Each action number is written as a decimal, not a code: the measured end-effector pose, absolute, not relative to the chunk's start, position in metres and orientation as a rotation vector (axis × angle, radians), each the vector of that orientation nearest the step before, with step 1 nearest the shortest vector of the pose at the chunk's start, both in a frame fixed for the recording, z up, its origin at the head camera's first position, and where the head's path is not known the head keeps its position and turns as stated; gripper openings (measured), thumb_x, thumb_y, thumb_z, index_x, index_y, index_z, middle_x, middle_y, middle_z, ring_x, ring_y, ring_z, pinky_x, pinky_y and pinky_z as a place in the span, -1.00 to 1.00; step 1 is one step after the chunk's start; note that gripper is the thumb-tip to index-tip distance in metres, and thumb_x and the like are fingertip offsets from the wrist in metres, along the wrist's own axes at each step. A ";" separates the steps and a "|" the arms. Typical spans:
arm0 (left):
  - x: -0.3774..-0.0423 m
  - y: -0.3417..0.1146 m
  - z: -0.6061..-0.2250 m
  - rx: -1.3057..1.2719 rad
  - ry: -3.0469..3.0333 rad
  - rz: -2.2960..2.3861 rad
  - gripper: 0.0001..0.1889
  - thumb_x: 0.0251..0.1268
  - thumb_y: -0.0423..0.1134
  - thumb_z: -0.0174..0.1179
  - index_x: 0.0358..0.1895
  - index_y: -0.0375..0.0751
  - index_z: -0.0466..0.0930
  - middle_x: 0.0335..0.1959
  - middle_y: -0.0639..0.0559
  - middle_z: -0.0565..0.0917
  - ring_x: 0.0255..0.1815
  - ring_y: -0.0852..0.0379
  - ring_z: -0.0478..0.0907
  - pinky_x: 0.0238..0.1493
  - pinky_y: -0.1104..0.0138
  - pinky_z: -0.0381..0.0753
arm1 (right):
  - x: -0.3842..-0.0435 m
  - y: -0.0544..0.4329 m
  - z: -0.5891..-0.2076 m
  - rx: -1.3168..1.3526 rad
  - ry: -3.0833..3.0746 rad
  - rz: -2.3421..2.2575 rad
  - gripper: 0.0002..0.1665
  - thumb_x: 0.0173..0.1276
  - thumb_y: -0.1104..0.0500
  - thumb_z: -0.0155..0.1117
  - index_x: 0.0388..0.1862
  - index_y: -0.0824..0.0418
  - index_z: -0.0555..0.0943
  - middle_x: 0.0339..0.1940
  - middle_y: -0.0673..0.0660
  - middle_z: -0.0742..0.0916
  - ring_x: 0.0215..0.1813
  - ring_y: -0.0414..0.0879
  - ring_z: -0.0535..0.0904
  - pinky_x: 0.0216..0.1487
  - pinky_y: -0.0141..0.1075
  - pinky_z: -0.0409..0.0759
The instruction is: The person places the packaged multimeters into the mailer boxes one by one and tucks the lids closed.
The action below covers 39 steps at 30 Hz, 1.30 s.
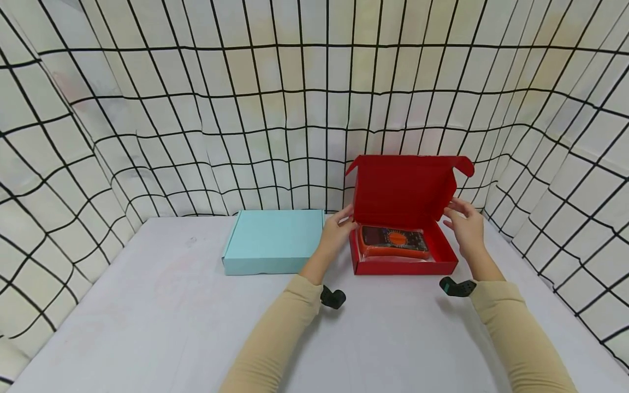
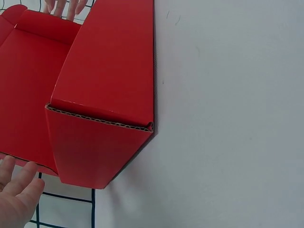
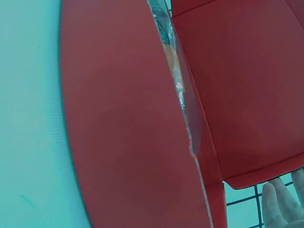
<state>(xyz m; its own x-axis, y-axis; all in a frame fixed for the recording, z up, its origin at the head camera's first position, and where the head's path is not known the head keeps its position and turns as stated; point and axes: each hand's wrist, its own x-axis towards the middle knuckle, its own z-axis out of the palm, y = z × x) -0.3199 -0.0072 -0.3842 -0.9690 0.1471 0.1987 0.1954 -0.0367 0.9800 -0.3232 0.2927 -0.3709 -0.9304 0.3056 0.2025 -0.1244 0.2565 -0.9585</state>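
A red cardboard box stands on the table with its lid raised. Inside lies an orange and black multimeter in clear plastic wrap. My left hand is at the box's left side, with fairly straight fingers at the edge of the lid. On the opposite side my right hand has its fingers extended against the lid's side flap. Neither hand is curled round the box. In the left wrist view the box wall hides the multimeter.
A closed light blue box sits left of the red one, close to my left forearm. White cloth with a black grid walls in the back and sides. The white tabletop extends to the left and front.
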 end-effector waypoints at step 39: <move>-0.313 -0.014 -0.402 -0.521 -2.338 -2.019 -0.43 0.52 -0.48 0.01 0.55 -0.32 0.25 0.48 -0.28 0.35 0.46 -0.24 0.37 0.32 0.04 0.48 | -0.310 0.299 -0.391 -0.055 -2.211 1.728 -0.37 0.61 0.18 0.10 0.54 0.39 0.27 0.24 0.17 0.53 -0.06 -0.44 0.55 -0.04 -0.59 0.57</move>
<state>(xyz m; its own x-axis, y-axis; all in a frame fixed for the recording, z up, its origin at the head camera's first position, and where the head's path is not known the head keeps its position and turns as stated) -0.3126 -0.0140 -0.4015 -0.9446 0.2422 0.2214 0.2543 0.1140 0.9604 -0.3098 0.2986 -0.3908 -0.9435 0.2328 0.2356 -0.1724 0.2622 -0.9495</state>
